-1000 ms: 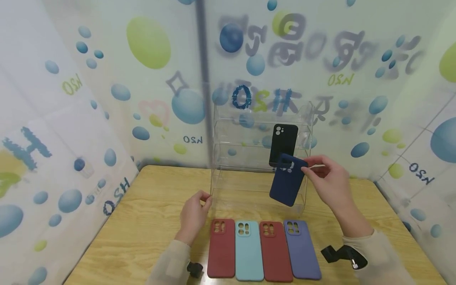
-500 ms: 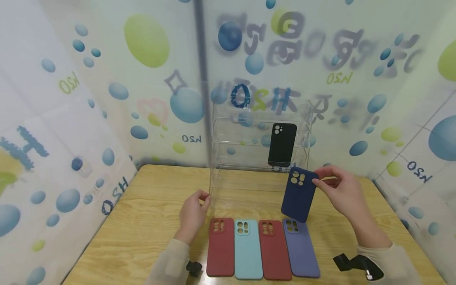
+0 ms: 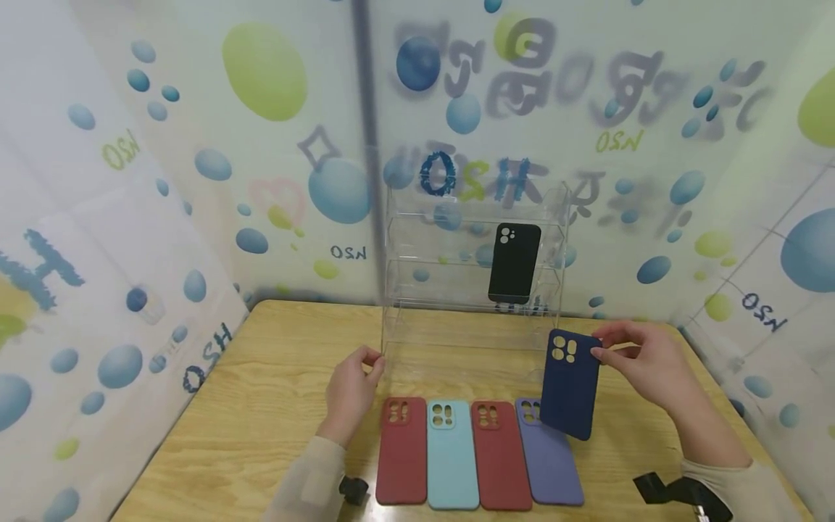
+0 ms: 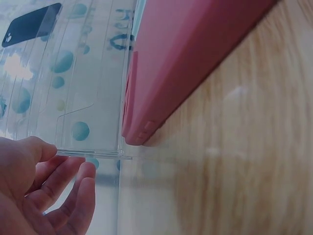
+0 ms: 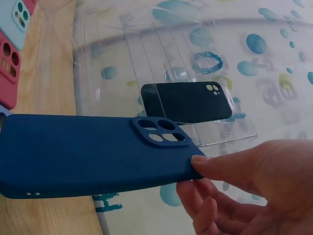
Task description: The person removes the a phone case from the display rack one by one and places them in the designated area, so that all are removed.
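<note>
Four lie in a row on the table (image 3: 274, 406) in the head view: from left to right, a red case (image 3: 401, 458), a pale blue case (image 3: 453, 462), a second red case (image 3: 504, 462) and a purple case (image 3: 554, 470). Behind them stands a rack (image 3: 457, 300) of clear plastic, with a black case (image 3: 515, 262) upright toward its right side. The right hand (image 3: 654, 367) grips the navy case (image 3: 570, 388) by its upper right corner. The navy case hangs slightly tilted, its lower end overlapping the purple case from this angle; whether they touch cannot be told. The left hand (image 3: 350, 391) holds the rack's left edge.

Left wrist view: thumb and fingers pinch the rack's thin edge. The red case looms large beside it, and the black case shows at upper left.

Right wrist view: the thumb presses the navy case's face near its camera holes, a finger beneath; the other fingers curl loosely. Beyond it is the black case in the rack.
</note>
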`<state>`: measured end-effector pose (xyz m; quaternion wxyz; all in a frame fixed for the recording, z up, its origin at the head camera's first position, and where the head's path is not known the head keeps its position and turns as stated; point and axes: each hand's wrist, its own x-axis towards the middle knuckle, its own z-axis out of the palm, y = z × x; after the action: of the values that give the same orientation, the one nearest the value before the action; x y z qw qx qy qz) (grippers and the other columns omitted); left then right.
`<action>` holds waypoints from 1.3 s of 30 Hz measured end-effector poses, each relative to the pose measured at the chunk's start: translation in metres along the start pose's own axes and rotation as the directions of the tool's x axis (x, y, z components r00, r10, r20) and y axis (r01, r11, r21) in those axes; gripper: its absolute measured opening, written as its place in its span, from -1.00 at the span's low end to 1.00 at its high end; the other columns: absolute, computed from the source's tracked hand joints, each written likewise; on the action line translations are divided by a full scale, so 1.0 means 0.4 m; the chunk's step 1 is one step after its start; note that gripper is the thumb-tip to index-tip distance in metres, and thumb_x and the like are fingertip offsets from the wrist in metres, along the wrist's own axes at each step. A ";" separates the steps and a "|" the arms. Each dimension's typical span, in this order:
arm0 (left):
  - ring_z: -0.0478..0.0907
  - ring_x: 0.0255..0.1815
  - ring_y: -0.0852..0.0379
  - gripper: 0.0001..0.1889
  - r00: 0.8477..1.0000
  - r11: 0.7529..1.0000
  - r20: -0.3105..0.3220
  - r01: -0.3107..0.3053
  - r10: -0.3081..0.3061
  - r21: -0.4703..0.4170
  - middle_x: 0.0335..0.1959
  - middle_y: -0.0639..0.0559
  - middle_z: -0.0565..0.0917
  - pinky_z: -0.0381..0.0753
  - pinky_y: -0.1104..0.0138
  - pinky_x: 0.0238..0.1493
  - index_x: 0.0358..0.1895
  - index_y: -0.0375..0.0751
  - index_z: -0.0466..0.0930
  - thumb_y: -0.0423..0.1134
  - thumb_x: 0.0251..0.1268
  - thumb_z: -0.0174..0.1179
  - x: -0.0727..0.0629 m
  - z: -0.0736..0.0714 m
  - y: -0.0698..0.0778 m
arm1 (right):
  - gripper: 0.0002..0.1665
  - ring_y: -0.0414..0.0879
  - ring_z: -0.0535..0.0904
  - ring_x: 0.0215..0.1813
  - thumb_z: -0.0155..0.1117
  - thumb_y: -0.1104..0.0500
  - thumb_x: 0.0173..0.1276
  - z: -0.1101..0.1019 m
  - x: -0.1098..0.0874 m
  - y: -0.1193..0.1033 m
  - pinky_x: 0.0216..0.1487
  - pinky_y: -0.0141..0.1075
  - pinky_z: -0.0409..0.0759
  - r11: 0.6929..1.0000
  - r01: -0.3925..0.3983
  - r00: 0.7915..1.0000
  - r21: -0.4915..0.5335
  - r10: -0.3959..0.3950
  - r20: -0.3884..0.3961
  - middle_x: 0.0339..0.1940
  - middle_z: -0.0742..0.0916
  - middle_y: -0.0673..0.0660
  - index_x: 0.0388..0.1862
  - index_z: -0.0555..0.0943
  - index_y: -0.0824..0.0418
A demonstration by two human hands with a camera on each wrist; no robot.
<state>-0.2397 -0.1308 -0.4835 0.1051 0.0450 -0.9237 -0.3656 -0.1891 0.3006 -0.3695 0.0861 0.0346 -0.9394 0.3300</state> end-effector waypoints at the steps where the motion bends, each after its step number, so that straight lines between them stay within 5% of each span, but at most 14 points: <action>1: 0.41 -0.67 0.22 -0.87 1.000 1.000 0.002 0.002 -0.002 -0.001 -0.47 0.09 0.68 0.27 0.33 -0.68 -0.15 -0.03 0.70 -0.08 0.48 0.27 0.000 0.000 -0.001 | -0.68 -0.06 0.73 -0.11 0.43 0.15 0.42 0.000 0.000 0.004 -0.23 -0.43 0.65 1.000 0.005 1.000 -0.007 -0.005 0.010 -0.04 0.76 0.23 0.08 0.69 0.24; 5: 0.42 -0.66 0.22 -0.86 1.000 1.000 0.003 0.002 -0.002 -0.002 -0.47 0.08 0.68 0.27 0.32 -0.68 -0.15 -0.05 0.70 -0.09 0.48 0.27 0.001 0.000 -0.002 | -0.69 -0.21 0.67 -0.16 0.45 0.20 0.39 -0.007 0.000 0.028 -0.22 -0.42 0.66 1.000 0.011 0.999 -0.008 -0.011 0.049 -0.07 0.75 0.21 0.06 0.69 0.26; 11: 0.42 -0.68 0.22 -0.85 1.000 1.000 0.008 0.004 -0.004 -0.002 -0.49 0.07 0.68 0.27 0.33 -0.68 -0.14 -0.05 0.69 -0.08 0.48 0.26 0.004 0.001 -0.004 | -0.63 -0.06 0.72 -0.16 0.42 0.17 0.41 -0.026 -0.005 0.075 -0.30 -0.30 0.63 0.998 -0.059 0.986 0.000 0.058 0.156 -0.08 0.74 0.24 0.11 0.66 0.33; 25: 0.44 -0.68 0.20 -0.86 0.999 0.999 0.035 0.020 -0.019 -0.026 -0.45 0.06 0.71 0.26 0.33 -0.70 -0.12 -0.03 0.69 -0.07 0.51 0.24 0.002 0.000 -0.004 | -0.59 -0.07 0.71 -0.20 0.39 0.18 0.43 -0.011 -0.001 0.160 -0.25 -0.21 0.61 0.988 -0.153 0.933 0.024 0.136 0.334 -0.12 0.73 0.17 0.15 0.63 0.40; 31: 0.46 -0.65 0.22 -0.86 1.000 1.000 0.024 0.013 -0.012 -0.027 -0.33 0.08 0.74 0.31 0.30 -0.68 -0.11 -0.03 0.70 -0.09 0.51 0.24 0.001 -0.002 -0.003 | -0.57 -0.06 0.75 -0.20 0.38 0.18 0.43 0.015 0.005 0.197 -0.23 -0.18 0.61 0.978 -0.203 0.917 0.049 0.172 0.359 -0.12 0.74 0.18 0.17 0.62 0.42; 39: 0.48 -0.65 0.23 -0.86 1.000 0.999 0.022 0.016 -0.015 -0.029 -0.30 0.07 0.76 0.30 0.31 -0.68 -0.11 -0.03 0.70 -0.09 0.50 0.24 0.002 0.001 -0.004 | -0.64 -0.03 0.75 -0.23 0.37 0.25 0.42 0.072 0.004 0.244 -0.25 -0.18 0.64 0.978 -0.199 0.927 0.063 0.167 0.337 -0.10 0.75 0.29 0.11 0.64 0.43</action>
<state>-0.2404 -0.1318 -0.4845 0.0928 0.0466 -0.9190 -0.3804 -0.2066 0.3589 -0.4513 -0.1050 0.0057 -0.9227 0.3709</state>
